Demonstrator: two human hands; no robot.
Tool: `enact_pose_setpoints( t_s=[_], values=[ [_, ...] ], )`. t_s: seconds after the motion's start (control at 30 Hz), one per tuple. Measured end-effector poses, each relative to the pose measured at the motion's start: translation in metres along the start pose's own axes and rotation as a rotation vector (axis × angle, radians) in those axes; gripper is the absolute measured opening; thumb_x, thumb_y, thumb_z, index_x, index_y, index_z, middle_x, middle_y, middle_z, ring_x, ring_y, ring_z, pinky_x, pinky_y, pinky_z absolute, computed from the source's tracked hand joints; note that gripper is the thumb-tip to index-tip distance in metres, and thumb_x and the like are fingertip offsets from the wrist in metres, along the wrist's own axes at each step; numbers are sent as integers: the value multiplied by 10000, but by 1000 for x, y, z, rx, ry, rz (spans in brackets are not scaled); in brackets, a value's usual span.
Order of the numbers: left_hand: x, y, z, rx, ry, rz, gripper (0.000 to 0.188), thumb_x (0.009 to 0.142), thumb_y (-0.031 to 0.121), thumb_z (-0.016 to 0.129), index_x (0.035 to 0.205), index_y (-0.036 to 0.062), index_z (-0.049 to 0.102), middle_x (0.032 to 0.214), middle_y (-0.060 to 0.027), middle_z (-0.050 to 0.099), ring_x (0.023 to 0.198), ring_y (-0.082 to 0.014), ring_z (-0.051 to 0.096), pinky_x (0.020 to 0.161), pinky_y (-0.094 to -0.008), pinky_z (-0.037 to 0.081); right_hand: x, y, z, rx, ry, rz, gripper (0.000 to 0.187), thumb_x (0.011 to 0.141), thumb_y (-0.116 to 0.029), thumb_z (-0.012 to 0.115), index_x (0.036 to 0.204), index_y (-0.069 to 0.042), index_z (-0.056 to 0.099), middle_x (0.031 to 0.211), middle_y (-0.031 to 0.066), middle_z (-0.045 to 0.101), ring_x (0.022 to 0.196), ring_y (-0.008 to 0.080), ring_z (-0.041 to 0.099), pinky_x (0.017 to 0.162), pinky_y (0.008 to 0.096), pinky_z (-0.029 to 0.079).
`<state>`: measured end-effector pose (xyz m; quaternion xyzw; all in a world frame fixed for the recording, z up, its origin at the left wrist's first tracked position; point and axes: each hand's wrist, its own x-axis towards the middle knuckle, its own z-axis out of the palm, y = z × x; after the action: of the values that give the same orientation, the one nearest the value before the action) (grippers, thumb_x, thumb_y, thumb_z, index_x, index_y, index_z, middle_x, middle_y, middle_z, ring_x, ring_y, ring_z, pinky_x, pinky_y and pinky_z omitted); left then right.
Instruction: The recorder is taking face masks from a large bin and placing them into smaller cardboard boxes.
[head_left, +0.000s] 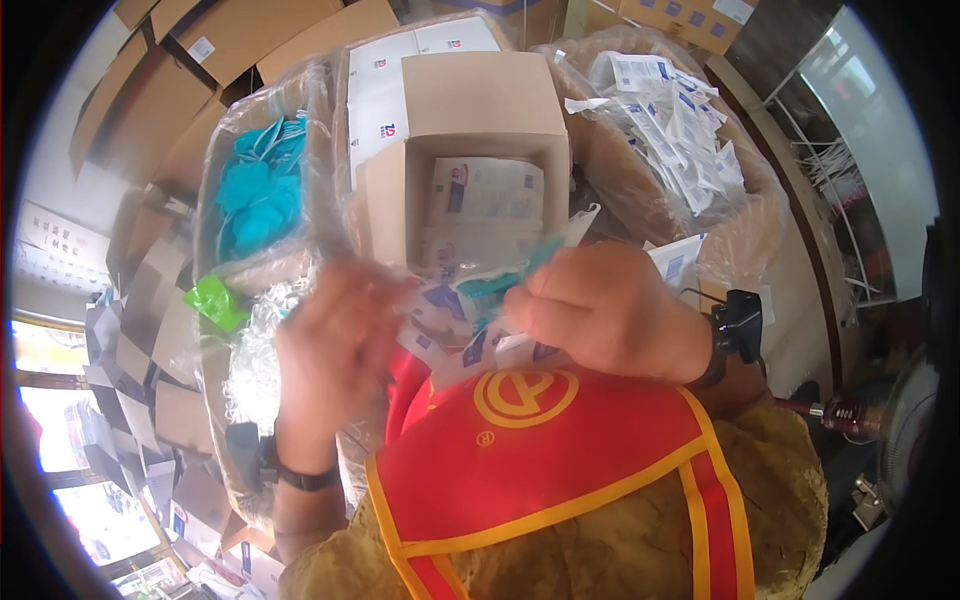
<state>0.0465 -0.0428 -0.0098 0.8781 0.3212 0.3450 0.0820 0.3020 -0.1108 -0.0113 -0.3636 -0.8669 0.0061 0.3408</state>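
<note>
My right hand (610, 312) is closed in front of the carton, fingers curled on a thin teal piece (487, 286) and, it seems, the edge of a white plastic packet with blue print (445, 305). The packet lies crumpled between my two hands, partly hidden and blurred. My left hand (345, 340) is raised at the packet's left side, smeared by motion, so its grip does not show. Just beyond both hands stands an open cardboard carton (385, 205), with flat printed packets (488, 192) inside.
At left, a plastic-lined box holds teal pieces (262, 190); nearer are a bright green piece (215, 303) and a heap of white strands (258, 365). A lined box at right holds loose white packets (670, 125). White boxes (378, 95) stand behind the carton.
</note>
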Motion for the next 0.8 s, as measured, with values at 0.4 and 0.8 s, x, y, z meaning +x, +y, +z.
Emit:
enact_pose_setpoints(
  t_s=[0.4,0.8],
  values=[
    [5,18,11,-504,-537,-272,372,698,35,669,1068,69,648,930,-113,677,760,-312,661,662,-353,534,5,2,4,215,94,-103,190,697,-69,654,886,-61,635,749,25,528,605,196,557,488,312,443],
    [-2,18,23,-372,-556,-124,344,714,129,712,1048,70,654,798,-138,623,637,-321,604,553,-355,471,9,-3,22,237,-49,-150,147,778,-133,614,911,-98,563,868,25,521,744,195,591,590,306,490]
  ],
)
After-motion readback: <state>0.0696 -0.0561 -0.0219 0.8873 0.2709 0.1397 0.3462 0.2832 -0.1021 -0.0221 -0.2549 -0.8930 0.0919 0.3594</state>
